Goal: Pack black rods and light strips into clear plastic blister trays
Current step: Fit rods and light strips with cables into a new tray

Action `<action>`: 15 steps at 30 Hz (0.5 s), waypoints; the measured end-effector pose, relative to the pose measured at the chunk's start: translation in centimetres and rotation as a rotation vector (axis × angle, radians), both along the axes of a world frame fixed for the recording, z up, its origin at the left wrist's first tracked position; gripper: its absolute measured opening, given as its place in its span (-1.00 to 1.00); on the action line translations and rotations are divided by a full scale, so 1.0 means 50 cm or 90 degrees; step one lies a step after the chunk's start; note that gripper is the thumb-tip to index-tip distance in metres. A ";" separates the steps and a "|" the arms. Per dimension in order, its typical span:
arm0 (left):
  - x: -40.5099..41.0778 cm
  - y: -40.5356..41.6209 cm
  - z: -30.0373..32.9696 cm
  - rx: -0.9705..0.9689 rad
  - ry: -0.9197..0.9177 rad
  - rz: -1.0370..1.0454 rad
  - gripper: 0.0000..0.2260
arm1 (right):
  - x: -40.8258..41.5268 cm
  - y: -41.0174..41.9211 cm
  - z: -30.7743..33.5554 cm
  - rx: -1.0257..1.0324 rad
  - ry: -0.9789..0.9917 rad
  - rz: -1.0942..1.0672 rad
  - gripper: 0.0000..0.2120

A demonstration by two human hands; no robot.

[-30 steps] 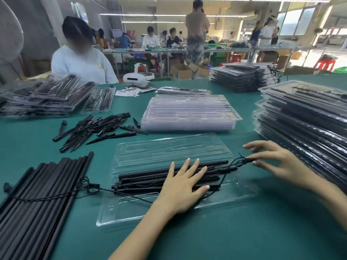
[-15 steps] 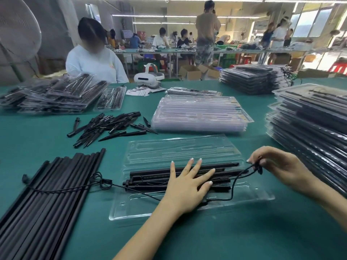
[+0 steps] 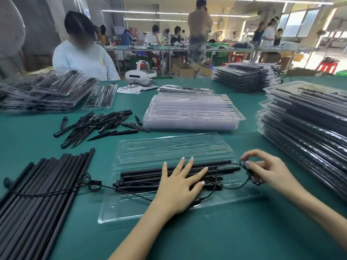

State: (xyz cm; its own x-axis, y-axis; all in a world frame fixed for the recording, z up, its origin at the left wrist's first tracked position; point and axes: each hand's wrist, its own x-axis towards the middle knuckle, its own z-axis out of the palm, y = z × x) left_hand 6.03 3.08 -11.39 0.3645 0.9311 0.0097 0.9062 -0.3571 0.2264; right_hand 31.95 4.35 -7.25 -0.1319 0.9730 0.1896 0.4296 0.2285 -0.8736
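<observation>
The open clear blister tray (image 3: 174, 209) lies near the tabletop's (image 3: 225, 241) front edge, black rods (image 3: 142, 177) seated inside. The left grip (image 3: 180, 188) presses them, fingers spread flat; the right grip (image 3: 266, 171) pinches a coiled black cable (image 3: 249, 173) at the tray's right end.

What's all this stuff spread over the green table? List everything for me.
open tray: one, clear, centre front, holding black rods
thin cable: one, black, trailing off both ends of the tray
loose rods: a pile, black, front left
spikes: a heap, black, left of centre
empty trays: one stack, clear, behind the open tray
packed trays: stacks, black contents, right, far right and far left
headset: one, white, far edge
left hand: flat on the rods
right hand: pinching the cable
</observation>
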 end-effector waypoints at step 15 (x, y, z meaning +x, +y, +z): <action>-0.001 0.001 0.005 -0.040 0.008 0.010 -0.42 | 0.056 -0.007 0.039 0.346 -0.389 0.165 -0.84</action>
State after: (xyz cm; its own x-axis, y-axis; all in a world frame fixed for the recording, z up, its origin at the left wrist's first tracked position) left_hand 6.00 3.14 -11.15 0.3500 0.9352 -0.0538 0.9142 -0.3285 0.2373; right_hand 34.73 3.98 -5.30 -0.5683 0.6930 0.4436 0.6658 0.7041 -0.2469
